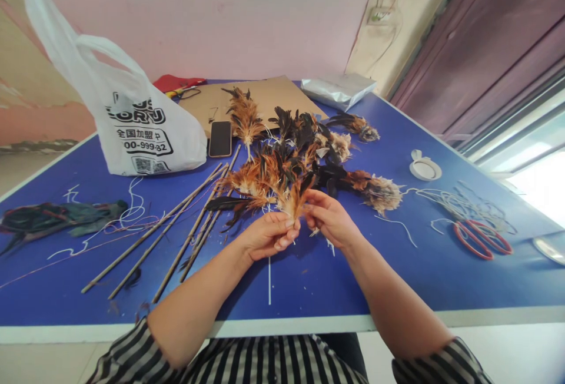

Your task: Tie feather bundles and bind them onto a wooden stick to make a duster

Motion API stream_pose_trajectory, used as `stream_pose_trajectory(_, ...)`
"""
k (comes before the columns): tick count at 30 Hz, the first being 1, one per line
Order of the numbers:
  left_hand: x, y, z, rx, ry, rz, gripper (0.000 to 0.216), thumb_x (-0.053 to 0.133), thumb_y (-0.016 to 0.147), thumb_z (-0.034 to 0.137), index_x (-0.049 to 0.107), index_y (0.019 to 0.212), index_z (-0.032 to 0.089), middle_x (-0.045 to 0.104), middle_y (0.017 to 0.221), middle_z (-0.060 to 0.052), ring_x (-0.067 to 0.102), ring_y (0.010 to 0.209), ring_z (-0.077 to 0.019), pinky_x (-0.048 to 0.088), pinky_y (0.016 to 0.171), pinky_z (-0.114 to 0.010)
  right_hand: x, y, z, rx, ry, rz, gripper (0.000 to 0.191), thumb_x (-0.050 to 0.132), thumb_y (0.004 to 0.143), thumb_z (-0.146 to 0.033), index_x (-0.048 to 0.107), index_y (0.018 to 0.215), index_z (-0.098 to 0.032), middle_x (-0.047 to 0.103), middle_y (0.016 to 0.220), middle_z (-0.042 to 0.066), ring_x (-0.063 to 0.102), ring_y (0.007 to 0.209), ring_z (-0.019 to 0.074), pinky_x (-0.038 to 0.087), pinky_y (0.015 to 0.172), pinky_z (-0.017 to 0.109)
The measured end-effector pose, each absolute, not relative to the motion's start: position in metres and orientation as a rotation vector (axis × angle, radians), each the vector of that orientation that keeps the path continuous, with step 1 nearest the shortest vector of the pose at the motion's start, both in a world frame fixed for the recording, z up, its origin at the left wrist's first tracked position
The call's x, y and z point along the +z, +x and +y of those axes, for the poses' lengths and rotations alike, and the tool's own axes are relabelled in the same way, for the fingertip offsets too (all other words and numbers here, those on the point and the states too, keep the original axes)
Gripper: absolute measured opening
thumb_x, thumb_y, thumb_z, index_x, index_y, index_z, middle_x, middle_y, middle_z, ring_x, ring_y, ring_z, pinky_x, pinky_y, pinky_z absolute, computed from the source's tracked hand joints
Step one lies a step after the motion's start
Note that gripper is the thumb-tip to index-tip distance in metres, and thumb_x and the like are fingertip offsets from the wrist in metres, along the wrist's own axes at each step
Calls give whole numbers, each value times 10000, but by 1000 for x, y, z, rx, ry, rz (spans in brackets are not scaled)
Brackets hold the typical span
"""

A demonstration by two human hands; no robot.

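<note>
My left hand (268,234) and my right hand (330,218) meet over the blue table (397,278), both pinched on the quill ends of a small bunch of orange and black feathers (296,195). Behind the bunch lies a pile of loose feathers (304,148) and tied feather bundles (377,191). Several thin wooden sticks (176,231) lie fanned out to the left of my left hand.
A white plastic bag (136,125) stands at the back left beside a phone (220,138) and cardboard (265,98). Red-handled scissors (482,238) and tangled white string (459,204) lie at the right, near a white lid (424,168). Dark feathers (53,219) lie far left.
</note>
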State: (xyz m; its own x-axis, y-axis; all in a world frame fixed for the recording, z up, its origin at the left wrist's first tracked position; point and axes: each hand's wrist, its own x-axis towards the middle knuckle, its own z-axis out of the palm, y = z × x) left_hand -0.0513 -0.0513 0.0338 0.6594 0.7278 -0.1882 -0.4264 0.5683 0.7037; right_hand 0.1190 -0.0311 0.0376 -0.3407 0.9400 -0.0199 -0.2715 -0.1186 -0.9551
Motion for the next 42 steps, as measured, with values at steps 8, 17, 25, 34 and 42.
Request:
stream_pose_trajectory(8,42,-49,-58,601,641,419,234,721,643,266,595,698,76,502,533,9,379,342,5,210,291,-100,27,114,-31,1724,-845,-1478,226,705,641,-312,605,764,-151,554,617,-22,483,550,87,412,558,214)
stream_pose_trajectory(17,40,-54,-45,833,772,597,219,674,695,278,612,752,76,517,547,12,410,383,-9,264,324,-107,37,121,-30,1133,-1033,-1883,117,570,747,-226,659,756,-151,612,691,9,529,611,114,404,590,234)
stream_pose_trajectory(25,25,-55,-34,881,1070,894,294,605,732,371,567,622,100,523,454,11,454,366,-50,373,374,-153,46,125,-35,729,-946,-2135,161,505,820,-176,653,756,-168,601,692,17,542,648,118,411,619,236)
stream_pose_trajectory(34,15,-53,-38,865,1676,1245,269,428,831,276,521,612,149,494,454,22,469,386,-79,376,439,-188,45,117,-47,313,-930,-2448,186,439,855,-129,620,834,-168,584,771,52,532,756,145,401,688,245)
stream_pose_trajectory(42,33,-56,-50,451,2524,971,200,426,721,32,585,673,143,588,673,-52,553,652,-142,387,597,-230,55,129,-39,301,-912,-2470,191,464,837,-139,616,726,-168,578,769,56,504,773,157,386,709,270)
